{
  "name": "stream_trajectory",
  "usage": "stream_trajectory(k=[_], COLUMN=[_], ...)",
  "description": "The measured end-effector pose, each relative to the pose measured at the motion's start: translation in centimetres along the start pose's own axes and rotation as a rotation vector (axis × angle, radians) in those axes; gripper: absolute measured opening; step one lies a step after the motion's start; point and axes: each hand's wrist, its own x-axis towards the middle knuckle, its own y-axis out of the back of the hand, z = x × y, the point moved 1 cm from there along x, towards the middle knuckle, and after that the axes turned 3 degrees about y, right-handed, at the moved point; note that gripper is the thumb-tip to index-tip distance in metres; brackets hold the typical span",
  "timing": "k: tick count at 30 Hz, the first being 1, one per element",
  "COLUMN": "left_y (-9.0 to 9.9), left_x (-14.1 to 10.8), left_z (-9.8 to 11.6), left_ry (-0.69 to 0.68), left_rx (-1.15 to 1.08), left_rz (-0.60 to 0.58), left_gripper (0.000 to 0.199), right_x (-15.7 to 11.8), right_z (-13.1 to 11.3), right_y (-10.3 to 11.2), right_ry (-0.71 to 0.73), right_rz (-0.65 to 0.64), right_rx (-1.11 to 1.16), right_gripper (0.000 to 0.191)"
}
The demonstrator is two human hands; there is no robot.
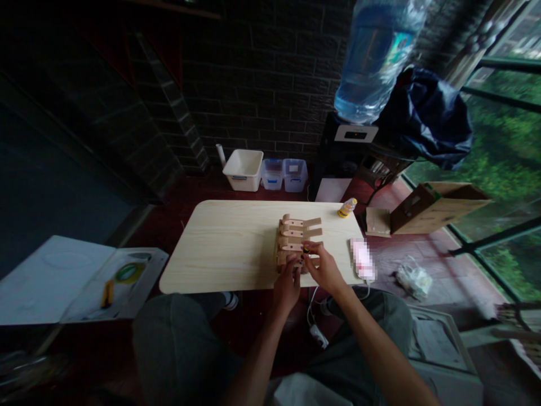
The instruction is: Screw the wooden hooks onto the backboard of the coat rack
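Observation:
On the pale wooden table (pixel 228 242) lies a brown block-like object (pixel 291 232) with several strap-like strips across it, their loose ends sticking out to the right; its exact kind is unclear. My left hand (pixel 288 282) is closed at its near edge, fingers together on the nearest strip. Just to the right, my right hand (pixel 323 268) pinches a small black-and-yellow piece (pixel 306 250) above the strips; it is too small to name. My fingers hide part of the object's near end.
A yellow-capped clear bottle (pixel 347 208) stands at the table's back right, a blurred pink-and-white item (pixel 362 259) at its right edge. An open white case (pixel 139 282) lies left. Beyond are bins (pixel 244 169), a water dispenser (pixel 357 135) and a cardboard box (pixel 435 208).

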Motion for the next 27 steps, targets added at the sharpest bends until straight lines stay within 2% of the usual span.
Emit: stream_trajectory(k=[3, 9, 17, 24, 27], left_y=[-0.1, 0.0, -0.2, 0.0, 0.1], left_x=[-0.1, -0.2, -0.1, -0.3, -0.2], left_z=[-0.1, 0.3, 0.0, 0.3, 0.4], left_ry=[-0.015, -0.030, -0.022, -0.028, -0.018], left_rx=[-0.006, -0.027, -0.014, -0.015, -0.014], left_rz=[0.007, 0.022, 0.032, 0.033, 0.030], left_gripper=[0.038, 0.037, 0.038, 0.035, 0.034], right_x=[-0.2, -0.2, -0.8, -0.8, -0.6], right_z=[0.1, 1.0, -0.5, 0.4, 0.2], right_y=[0.1, 0.0, 0.2, -0.1, 0.1], right_ry=[-0.018, -0.007, 0.005, -0.009, 0.011], right_rz=[0.003, 0.105, -0.005, 0.127, 0.100], right_rx=[-0.014, -0.056, -0.024, -0.074, -0.081], right_gripper=[0.023, 0.018, 0.027, 0.015, 0.017])
